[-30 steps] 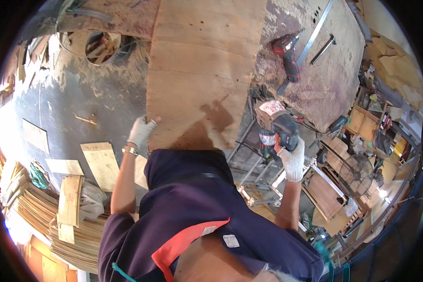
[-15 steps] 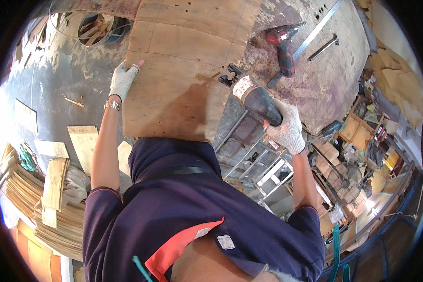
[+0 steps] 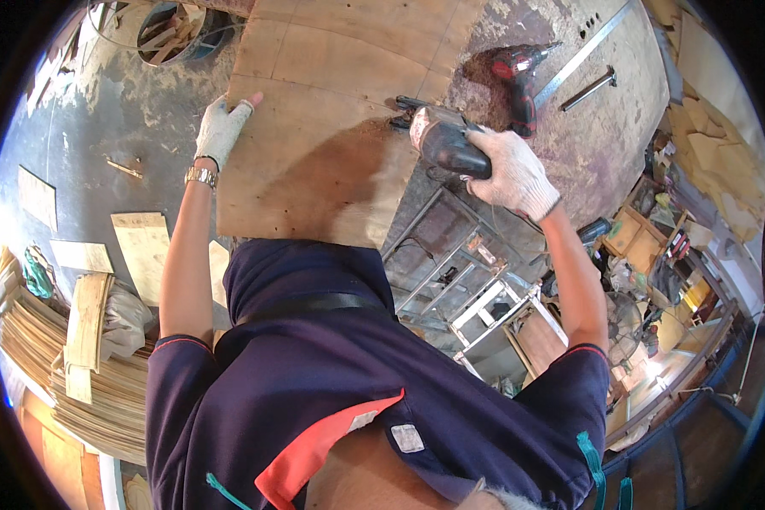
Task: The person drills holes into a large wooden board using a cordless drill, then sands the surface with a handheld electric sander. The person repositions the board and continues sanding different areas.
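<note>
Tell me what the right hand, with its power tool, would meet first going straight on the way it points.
Probably the plywood board: the power tool in the right hand points in over its right edge. Whether tool and board touch is unclear.

Hammer (image 3: pixel 588 89) near metal strip (image 3: pixel 584 55); thin boards (image 3: pixel 110 416) stacked.

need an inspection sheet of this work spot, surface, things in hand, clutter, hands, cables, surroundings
Surface: worn and stained right of the wooden board.
Things in hand: power tool, its front over the board near the right edge; contact unclear.
Clutter: red-and-black drill, metal strip and dark rod right of the board.
Hands: left hand gloved, at the board's left edge; right hand gloved, gripping the power tool.
Cables: none clearly traceable.
Surroundings: metal frame; stacked thin sheets at left.
</note>
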Tool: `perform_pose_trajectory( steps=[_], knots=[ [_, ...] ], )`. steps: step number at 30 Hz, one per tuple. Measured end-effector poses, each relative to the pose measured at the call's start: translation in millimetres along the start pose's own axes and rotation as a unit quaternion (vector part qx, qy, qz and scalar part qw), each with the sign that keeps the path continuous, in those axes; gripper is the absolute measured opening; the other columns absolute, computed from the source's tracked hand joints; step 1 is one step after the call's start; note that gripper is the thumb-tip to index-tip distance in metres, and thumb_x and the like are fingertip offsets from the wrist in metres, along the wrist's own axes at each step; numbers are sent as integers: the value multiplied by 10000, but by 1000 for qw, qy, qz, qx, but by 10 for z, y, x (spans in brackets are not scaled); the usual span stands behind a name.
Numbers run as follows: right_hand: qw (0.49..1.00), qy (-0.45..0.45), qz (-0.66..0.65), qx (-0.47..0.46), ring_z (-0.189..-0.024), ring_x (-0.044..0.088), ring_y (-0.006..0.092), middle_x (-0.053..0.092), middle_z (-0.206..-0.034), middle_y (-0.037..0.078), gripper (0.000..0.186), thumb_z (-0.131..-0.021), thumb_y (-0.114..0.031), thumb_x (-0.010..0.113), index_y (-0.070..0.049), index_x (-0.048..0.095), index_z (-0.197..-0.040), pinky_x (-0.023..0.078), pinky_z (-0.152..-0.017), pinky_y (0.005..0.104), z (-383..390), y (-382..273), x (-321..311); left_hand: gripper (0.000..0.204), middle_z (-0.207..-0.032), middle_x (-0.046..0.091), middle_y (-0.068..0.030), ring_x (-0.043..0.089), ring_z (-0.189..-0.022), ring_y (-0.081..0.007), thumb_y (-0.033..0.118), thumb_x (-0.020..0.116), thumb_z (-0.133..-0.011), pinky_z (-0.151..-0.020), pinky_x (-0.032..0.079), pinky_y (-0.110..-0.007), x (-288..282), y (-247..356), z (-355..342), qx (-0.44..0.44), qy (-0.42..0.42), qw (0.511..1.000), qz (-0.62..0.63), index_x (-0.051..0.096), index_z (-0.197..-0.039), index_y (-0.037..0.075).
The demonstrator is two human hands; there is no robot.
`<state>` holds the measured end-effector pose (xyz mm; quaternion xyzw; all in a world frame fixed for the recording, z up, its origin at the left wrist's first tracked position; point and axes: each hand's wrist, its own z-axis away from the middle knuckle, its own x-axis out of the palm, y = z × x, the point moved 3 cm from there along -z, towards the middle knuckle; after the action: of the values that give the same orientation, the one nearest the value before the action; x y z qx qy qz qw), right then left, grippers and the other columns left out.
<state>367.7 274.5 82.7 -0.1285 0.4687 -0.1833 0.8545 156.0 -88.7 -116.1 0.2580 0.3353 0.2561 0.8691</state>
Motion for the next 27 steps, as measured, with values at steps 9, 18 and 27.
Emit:
perform_pose_trajectory(
  steps=[9, 18, 27],
  knots=[
    [995, -83, -51, -7, -842, 693, 430, 681, -870, 256, 457, -643, -167, 760, 1, 687, -1062, 557, -737, 459, -154, 200, -81, 608, -1064, 772, -125, 721, -951, -230, 565, 752, -871, -868, 534, -376, -6, -60, -29, -10, 7, 1000, 8, 739, -1177, 41],
    [997, -55, -31, -35, -870, 697, 426, 696, -886, 249, 479, -654, -195, 761, -3, 693, -1088, 564, -762, 469, -149, 149, -88, 612, -1073, 773, -132, 717, -979, -234, 549, 760, -868, -884, 528, -370, -39, 46, 28, 2, 18, 1000, 1, 734, -1189, 28],
    [997, -62, -54, -10, -832, 678, 446, 665, -826, 260, 416, -651, -193, 756, -7, 681, -1015, 551, -730, 478, -130, 150, -22, 666, -1053, 772, -136, 722, -962, -250, 612, 738, -851, -863, 535, -382, -10, -9, -9, 4, 26, 1000, -17, 735, -1176, 30]
  ],
)
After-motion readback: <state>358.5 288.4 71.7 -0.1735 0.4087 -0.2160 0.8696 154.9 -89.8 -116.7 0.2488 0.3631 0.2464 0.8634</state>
